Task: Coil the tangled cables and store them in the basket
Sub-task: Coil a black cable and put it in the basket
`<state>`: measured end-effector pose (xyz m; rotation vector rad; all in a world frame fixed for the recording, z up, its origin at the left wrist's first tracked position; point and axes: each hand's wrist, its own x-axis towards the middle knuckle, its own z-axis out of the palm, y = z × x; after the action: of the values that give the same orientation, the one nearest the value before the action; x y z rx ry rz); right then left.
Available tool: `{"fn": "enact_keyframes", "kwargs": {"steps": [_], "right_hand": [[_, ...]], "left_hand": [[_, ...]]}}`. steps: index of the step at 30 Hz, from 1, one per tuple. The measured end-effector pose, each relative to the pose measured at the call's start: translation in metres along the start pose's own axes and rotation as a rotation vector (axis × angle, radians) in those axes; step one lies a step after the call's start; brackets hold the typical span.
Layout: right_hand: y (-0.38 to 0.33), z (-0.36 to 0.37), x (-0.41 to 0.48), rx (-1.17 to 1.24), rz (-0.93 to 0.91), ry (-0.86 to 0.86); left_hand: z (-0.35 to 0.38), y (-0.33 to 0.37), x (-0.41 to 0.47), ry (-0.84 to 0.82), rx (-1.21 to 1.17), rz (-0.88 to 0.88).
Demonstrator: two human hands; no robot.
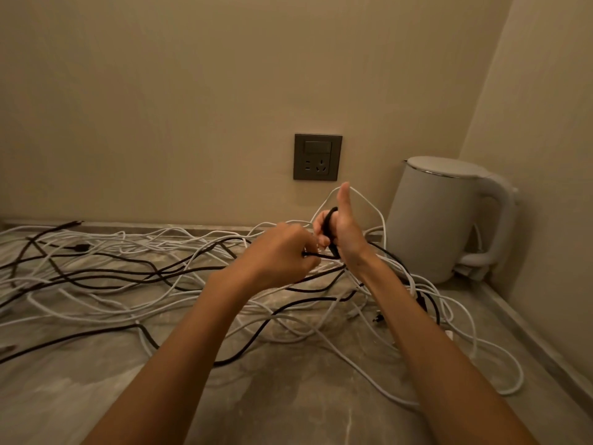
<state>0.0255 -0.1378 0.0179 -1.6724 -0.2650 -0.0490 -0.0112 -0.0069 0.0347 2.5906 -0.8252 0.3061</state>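
Cables [128, 271], black and white, lie tangled across the surface [288, 412], running from its left edge to the kettle at the right. At far left, a black plug end [80, 248] rests on the surface among white strands, near the back wall [160, 91]. The strands cross over one another many times and do not form a tidy coil there.

Toward the centre, the left grip [282, 252] is raised above the tangle. Its fingers are curled, and they pinch a black cable [321, 255] that runs across to the other hand.

Just to the right, nearly touching, the right grip [340, 232] is also raised. Its thumb points straight up. Its fingers curl round a small black coil [329, 226] looped over the hand. The coil and the pinched strand appear to be one cable. A white loop [369, 203] arches behind the thumb.

A grey wall socket [317, 157] with a switch sits on the wall above the hands. A white electric kettle [439, 220] stands in the right rear corner, handle to the right. White cable loops [519, 377] spread over the surface in front of it.
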Motion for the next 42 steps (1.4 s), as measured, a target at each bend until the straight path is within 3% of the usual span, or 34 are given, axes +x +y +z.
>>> {"fn": "enact_keyframes", "kwargs": {"steps": [7, 11, 17, 21, 25, 31, 39, 42], "right_hand": [[-0.003, 0.001, -0.004, -0.305, 0.116, -0.162], [-0.003, 0.0, -0.008, -0.263, 0.206, -0.382], [-0.005, -0.009, -0.008, 0.113, 0.259, -0.622], [-0.005, -0.009, -0.01, 0.452, 0.237, -0.736], [-0.007, -0.003, -0.012, 0.779, 0.186, -0.682], [-0.01, 0.001, -0.01, 1.155, 0.16, -0.474], [-0.006, -0.005, -0.01, 1.419, 0.065, -0.145], [-0.011, -0.004, -0.012, 1.513, -0.002, -0.016]], "left_hand": [[-0.009, -0.011, -0.002, 0.175, 0.0, -0.05], [-0.01, -0.015, -0.001, 0.122, 0.029, -0.085], [-0.018, -0.02, -0.005, 0.295, 0.022, -0.087], [-0.01, -0.018, -0.002, 0.297, -0.044, -0.087], [0.005, -0.021, 0.003, 0.234, -0.073, -0.132], [0.02, -0.023, 0.003, -0.01, -0.183, -0.204], [0.027, -0.006, 0.003, -0.273, -0.246, -0.236], [0.026, 0.0, 0.003, -0.31, -0.127, -0.182]]}}
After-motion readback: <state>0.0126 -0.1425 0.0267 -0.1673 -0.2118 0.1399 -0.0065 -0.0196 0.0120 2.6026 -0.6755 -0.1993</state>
